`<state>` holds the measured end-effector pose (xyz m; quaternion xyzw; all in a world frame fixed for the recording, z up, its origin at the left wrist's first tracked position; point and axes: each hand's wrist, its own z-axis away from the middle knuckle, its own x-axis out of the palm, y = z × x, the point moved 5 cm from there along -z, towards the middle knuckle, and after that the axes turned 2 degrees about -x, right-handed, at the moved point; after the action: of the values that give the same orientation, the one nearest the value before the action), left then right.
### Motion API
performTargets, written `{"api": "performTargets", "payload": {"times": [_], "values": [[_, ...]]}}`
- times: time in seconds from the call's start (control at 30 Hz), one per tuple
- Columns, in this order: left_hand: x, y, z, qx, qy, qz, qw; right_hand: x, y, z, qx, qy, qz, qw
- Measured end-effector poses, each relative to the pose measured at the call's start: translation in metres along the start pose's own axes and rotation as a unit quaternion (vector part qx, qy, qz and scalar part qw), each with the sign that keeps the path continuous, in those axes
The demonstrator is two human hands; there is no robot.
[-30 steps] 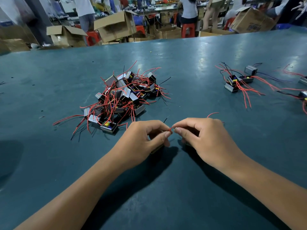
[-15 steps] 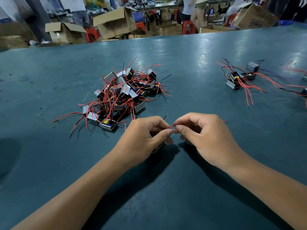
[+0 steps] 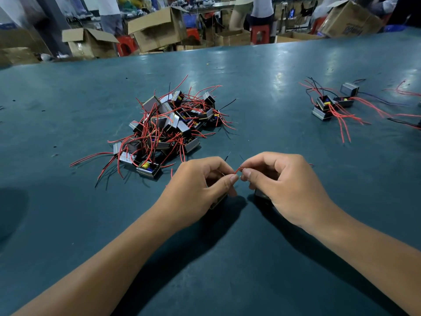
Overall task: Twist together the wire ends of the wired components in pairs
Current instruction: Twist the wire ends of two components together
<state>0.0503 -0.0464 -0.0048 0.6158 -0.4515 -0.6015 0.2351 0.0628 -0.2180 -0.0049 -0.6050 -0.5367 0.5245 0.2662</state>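
My left hand (image 3: 200, 185) and my right hand (image 3: 284, 185) meet near the middle of the dark green table (image 3: 68, 224), fingertips almost touching. Between thumb and forefinger of both I pinch short red wire ends (image 3: 238, 170). A small dark component (image 3: 218, 200) shows under my left palm, and another (image 3: 262, 194) peeks out under my right hand. Thin black wire tips stick up just behind my fingers. A heap of boxy components (image 3: 166, 126) with tangled red and black wires lies behind my left hand.
A smaller group of components (image 3: 330, 104) with long red wires lies at the right, with more wires (image 3: 407, 93) running off the right edge. Beyond the table's far edge stand open cardboard boxes (image 3: 157, 28), red stools and several people.
Both hands stayed together on the wire ends, with the fingertips shifting slightly around them. The camera view tilted a little, and people in the background moved.
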Motion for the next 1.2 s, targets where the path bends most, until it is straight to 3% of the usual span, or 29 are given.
{"api": "performTargets", "payload": {"times": [0.37,1.2], "values": [[0.0004,0.0008,-0.0001,0.011,-0.001,-0.011,1.0,0.0003,0.0012,0.0,0.014,0.004,-0.051,0.999],[0.0008,-0.0006,0.0012,0.013,0.015,-0.014,1.0,0.0012,-0.0018,0.0029,-0.004,0.017,-0.023,1.0]]}}
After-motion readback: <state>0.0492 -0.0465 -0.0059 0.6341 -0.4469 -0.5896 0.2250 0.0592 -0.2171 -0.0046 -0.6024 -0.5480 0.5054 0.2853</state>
